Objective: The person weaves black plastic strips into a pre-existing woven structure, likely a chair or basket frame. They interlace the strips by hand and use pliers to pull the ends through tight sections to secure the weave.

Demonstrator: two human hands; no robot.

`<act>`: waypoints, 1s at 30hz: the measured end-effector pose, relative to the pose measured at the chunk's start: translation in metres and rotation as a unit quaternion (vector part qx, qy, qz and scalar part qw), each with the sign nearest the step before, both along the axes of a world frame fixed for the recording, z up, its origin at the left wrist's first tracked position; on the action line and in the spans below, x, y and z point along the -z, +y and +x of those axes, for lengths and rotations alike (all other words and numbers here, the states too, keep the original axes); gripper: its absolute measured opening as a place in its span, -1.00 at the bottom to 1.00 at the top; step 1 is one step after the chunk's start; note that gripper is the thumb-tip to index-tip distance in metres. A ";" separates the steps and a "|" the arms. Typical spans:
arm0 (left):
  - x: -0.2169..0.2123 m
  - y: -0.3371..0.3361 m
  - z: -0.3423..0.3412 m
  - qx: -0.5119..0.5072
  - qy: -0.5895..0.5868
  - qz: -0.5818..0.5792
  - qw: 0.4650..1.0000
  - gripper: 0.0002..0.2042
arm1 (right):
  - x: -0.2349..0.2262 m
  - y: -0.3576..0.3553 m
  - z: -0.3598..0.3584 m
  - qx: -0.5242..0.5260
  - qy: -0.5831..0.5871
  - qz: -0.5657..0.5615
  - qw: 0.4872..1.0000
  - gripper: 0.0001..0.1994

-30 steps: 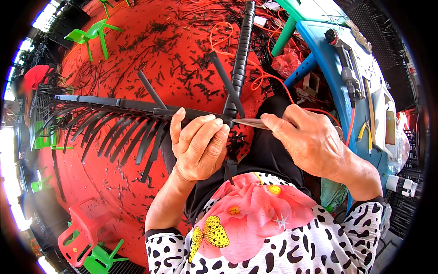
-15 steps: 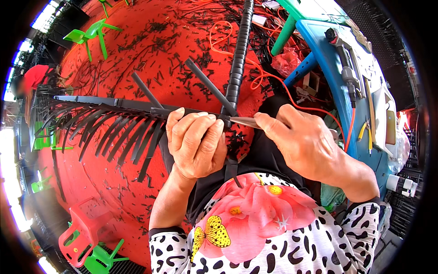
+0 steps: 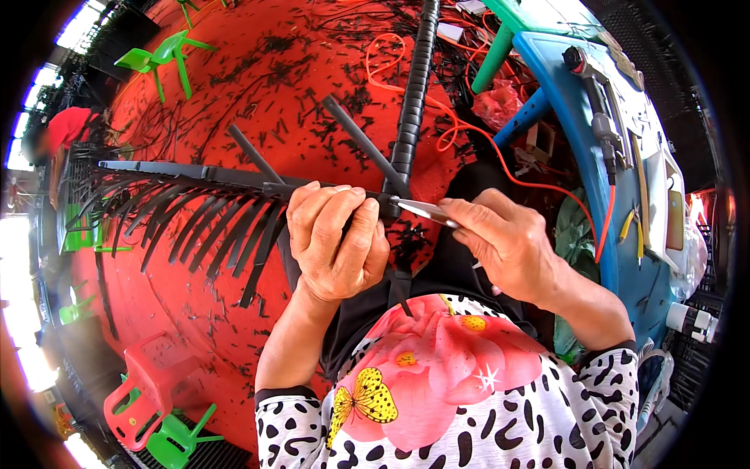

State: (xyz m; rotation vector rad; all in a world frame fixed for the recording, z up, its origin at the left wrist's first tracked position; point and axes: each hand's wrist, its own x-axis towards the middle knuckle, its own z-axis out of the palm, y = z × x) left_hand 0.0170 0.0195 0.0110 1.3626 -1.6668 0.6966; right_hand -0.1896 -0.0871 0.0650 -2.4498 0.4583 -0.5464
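My left hand (image 3: 337, 242) is closed around the near end of a dark frame bar (image 3: 234, 178). From this bar hangs a row of black flat strips (image 3: 223, 238), and two loose strip ends stick up beyond it. A black-wrapped pole (image 3: 412, 102) meets the bar just right of my left fingers. Between thumb and fingers, my right hand (image 3: 508, 244) holds a pointed metal blade (image 3: 426, 209). Its tip is at the wrapped joint (image 3: 389, 205), touching or very close to it. The handle is hidden in my palm.
Black scraps (image 3: 289, 86) litter the red floor. A blue table (image 3: 547, 70) at right carries a power tool (image 3: 600, 117) and yellow-handled pliers (image 3: 626, 225). An orange cord (image 3: 539, 184) loops beside it. Green chairs (image 3: 173, 55) and a red chair (image 3: 144, 383) stand left, near a person in red (image 3: 72, 129).
My right hand has turned and shifted slightly, showing more of the blade at the joint. My left hand keeps its grip on the bar. The whole view has shifted a little.
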 end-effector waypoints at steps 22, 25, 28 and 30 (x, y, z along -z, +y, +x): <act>0.003 -0.008 -0.006 -0.008 0.033 -0.023 0.999 -0.76 | 0.015 0.011 0.007 0.017 -0.089 0.086 0.992 -0.68; 0.004 -0.012 -0.008 -0.013 0.050 -0.038 0.998 -0.77 | 0.004 0.004 0.003 0.001 0.004 -0.088 0.996 -0.67; 0.005 -0.014 -0.010 -0.024 0.050 -0.042 0.998 -0.77 | 0.005 0.002 0.004 -0.010 -0.002 -0.043 0.999 -0.70; 0.009 -0.015 -0.011 -0.024 0.071 -0.052 0.996 -0.78 | 0.006 0.000 0.012 -0.027 -0.065 0.127 0.989 -0.72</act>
